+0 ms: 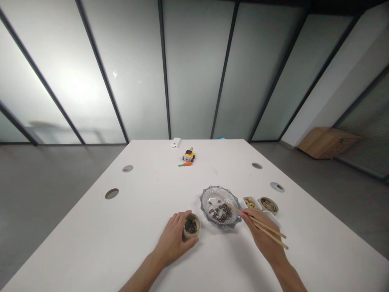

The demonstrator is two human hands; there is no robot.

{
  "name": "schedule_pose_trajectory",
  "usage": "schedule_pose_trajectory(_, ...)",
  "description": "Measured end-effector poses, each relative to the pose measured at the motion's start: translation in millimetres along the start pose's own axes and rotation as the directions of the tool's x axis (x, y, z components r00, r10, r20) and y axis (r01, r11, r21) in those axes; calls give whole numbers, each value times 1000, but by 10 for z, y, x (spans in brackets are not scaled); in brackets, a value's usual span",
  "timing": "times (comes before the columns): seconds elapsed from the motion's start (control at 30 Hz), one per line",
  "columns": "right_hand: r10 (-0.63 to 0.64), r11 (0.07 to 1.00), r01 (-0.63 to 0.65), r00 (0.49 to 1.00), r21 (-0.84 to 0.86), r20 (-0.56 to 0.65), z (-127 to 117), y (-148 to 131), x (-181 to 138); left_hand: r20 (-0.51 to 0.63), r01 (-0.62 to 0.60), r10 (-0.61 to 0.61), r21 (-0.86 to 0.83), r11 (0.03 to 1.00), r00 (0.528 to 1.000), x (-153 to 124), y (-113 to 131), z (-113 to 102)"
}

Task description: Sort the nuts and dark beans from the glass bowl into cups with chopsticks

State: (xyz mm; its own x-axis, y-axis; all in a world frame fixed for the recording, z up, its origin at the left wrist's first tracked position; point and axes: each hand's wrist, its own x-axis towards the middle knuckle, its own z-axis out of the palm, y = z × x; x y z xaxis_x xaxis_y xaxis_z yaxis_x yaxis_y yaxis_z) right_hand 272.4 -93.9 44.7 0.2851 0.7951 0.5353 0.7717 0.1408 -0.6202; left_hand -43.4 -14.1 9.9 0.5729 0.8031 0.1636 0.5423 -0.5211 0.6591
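Note:
My left hand point(174, 237) is wrapped around a small round cup point(198, 231) on the white table. Dark beans or beads point(191, 226) lie inside that cup. In my right hand point(263, 235) is a pair of wooden chopsticks point(270, 234), their tips reaching into a scalloped clear glass bowl point(209, 194). Loose dark brown beans or beads point(221, 213) lie on the bowl's bottom, mostly toward its near side. Whether the tips pinch a piece is too small to tell. The bowl sits between my hands, just right of the cup.
Right of the bowl stand a white dish point(246, 199) of pale nuts, a round tin-like container point(275, 211) of slim pieces and another white dish point(273, 219), partly hidden. Farther back lie a yellow toy car point(189, 155), an orange toy carrot point(187, 164) and a white box-shaped device point(175, 142).

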Motion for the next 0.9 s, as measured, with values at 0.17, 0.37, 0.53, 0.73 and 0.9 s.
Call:
schedule_pose_trajectory(0.17,37,999,-38,999,22,34,3,-5,32,-9,-1,1,6,1000,1000,1,6,-3)
schedule_pose_trajectory(0.37,202,976,-207,976,62,81,-93,0,61,-4,12,-12,4,1000,1000,7,17,-2)
schedule_pose_trajectory(0.53,453,841,-445,890,308,48,-102,47,73,-15,-12,12,13,1000,1000,7,-3,9)
schedule_pose_trajectory(0.73,521,762,-507,850,403,84,-8,92,80,-17,-9,9,14,1000,1000,9,-25,23)
schedule_pose_trajectory(0.9,540,723,-531,833,443,119,44,99,75,-5,-4,4,10,1000,1000,6,-9,6)
